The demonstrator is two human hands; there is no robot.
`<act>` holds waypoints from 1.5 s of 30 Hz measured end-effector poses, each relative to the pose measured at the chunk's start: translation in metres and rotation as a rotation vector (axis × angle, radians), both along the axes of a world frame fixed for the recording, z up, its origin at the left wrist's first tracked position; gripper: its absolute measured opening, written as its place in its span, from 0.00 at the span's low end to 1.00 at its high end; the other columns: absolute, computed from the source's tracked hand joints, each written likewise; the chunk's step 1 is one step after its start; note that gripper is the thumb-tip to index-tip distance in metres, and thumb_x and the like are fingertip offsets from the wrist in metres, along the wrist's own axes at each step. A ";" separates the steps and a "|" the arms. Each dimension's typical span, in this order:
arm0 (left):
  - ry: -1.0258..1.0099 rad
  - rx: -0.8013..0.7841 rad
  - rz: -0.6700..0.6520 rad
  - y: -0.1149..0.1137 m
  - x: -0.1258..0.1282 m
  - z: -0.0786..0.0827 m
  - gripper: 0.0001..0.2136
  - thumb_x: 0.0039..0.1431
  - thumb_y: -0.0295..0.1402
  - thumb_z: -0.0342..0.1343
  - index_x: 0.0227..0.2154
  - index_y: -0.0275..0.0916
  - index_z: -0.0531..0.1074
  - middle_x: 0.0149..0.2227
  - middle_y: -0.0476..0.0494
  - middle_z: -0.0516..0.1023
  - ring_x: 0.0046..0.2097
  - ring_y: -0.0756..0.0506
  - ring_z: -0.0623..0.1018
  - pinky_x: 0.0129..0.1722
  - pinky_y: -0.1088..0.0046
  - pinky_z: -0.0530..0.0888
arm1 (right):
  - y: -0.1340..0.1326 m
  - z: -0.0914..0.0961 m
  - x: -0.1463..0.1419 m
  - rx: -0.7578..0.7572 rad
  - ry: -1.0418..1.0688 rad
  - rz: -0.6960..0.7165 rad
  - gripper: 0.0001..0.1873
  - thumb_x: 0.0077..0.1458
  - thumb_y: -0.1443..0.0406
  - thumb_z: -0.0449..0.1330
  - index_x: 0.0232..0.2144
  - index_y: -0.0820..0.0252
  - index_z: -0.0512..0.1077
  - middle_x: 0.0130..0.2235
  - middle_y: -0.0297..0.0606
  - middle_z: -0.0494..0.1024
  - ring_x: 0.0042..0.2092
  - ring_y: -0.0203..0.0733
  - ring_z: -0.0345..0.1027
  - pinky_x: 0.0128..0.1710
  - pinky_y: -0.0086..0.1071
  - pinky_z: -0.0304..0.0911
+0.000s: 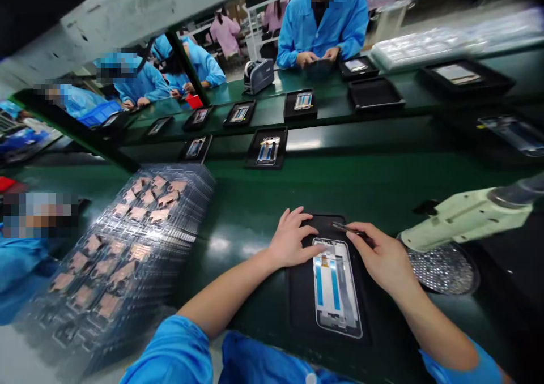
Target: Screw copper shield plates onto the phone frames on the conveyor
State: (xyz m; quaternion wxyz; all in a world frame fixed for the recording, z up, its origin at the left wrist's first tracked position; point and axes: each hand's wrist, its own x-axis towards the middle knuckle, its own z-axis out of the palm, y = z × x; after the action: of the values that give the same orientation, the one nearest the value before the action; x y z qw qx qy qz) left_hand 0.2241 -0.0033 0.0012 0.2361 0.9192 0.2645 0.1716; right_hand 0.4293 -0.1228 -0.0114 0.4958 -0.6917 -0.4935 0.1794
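Observation:
A phone frame (348,288) with blue strips and a grey ribbon lies in a black tray (301,304) on the green bench in front of me. My left hand (293,241) rests at the tray's upper left with fingers spread. Its thumb reaches over the top edge of the phone frame, and it holds nothing. Pinched in my right hand (385,256) is a slim dark tool that looks like tweezers (346,228). Its tip points left, above the top end of the frame.
At left stands a tall stack of clear plastic trays (182,225) with copper-coloured parts. A pale green arm (463,217) reaches in over a glittering round disc (446,268) at right. More black trays (250,157) line the conveyor ahead. Co-workers in blue sit across from me.

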 end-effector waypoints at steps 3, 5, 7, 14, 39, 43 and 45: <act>0.050 0.038 0.045 -0.007 0.012 0.006 0.09 0.63 0.42 0.65 0.39 0.43 0.82 0.55 0.41 0.76 0.68 0.36 0.66 0.70 0.44 0.57 | -0.002 -0.001 0.001 -0.007 -0.026 -0.031 0.23 0.63 0.45 0.57 0.41 0.56 0.78 0.41 0.41 0.80 0.39 0.46 0.74 0.44 0.39 0.72; 0.071 0.082 0.078 -0.008 0.019 0.008 0.08 0.65 0.40 0.62 0.37 0.42 0.82 0.52 0.41 0.77 0.64 0.37 0.69 0.68 0.47 0.61 | -0.003 0.000 0.002 -0.015 -0.039 -0.032 0.24 0.63 0.44 0.57 0.42 0.56 0.78 0.41 0.41 0.80 0.39 0.46 0.75 0.44 0.39 0.72; 0.077 0.117 0.098 -0.007 0.024 0.009 0.09 0.65 0.39 0.62 0.35 0.40 0.82 0.50 0.40 0.77 0.60 0.38 0.72 0.65 0.50 0.66 | -0.004 0.001 0.002 -0.027 -0.056 -0.003 0.23 0.63 0.44 0.57 0.43 0.55 0.78 0.41 0.40 0.80 0.40 0.47 0.76 0.46 0.39 0.72; 0.053 0.270 0.036 -0.033 0.015 0.015 0.13 0.69 0.39 0.55 0.39 0.36 0.80 0.50 0.37 0.77 0.61 0.36 0.72 0.64 0.52 0.68 | -0.008 0.008 0.002 -0.049 -0.116 0.029 0.23 0.63 0.44 0.57 0.42 0.53 0.79 0.42 0.37 0.81 0.41 0.46 0.76 0.44 0.37 0.71; 0.185 0.326 -0.329 -0.093 -0.010 0.024 0.15 0.73 0.34 0.47 0.53 0.33 0.74 0.63 0.34 0.71 0.64 0.41 0.70 0.68 0.65 0.62 | -0.012 0.010 0.007 -0.072 -0.224 0.404 0.23 0.69 0.47 0.51 0.41 0.53 0.80 0.41 0.40 0.80 0.41 0.47 0.76 0.41 0.39 0.75; 0.186 0.325 -0.331 -0.093 -0.010 0.023 0.15 0.73 0.34 0.47 0.53 0.34 0.74 0.62 0.35 0.71 0.65 0.41 0.69 0.68 0.65 0.63 | -0.013 0.008 0.005 -0.051 -0.284 0.423 0.20 0.70 0.51 0.51 0.41 0.53 0.79 0.41 0.40 0.79 0.42 0.45 0.75 0.40 0.38 0.74; 0.166 0.317 -0.313 -0.093 -0.011 0.024 0.15 0.73 0.34 0.48 0.53 0.34 0.74 0.62 0.35 0.71 0.66 0.40 0.68 0.69 0.63 0.62 | -0.013 0.005 0.002 -0.023 -0.353 0.390 0.20 0.71 0.53 0.50 0.42 0.54 0.79 0.43 0.41 0.78 0.44 0.46 0.74 0.43 0.40 0.73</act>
State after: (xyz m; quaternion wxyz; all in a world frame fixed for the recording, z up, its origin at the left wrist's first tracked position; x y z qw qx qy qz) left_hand 0.2136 -0.0962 0.0248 0.0902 0.9854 0.1072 0.0963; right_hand 0.4315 -0.1358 -0.0062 0.3502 -0.6095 -0.6944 0.1539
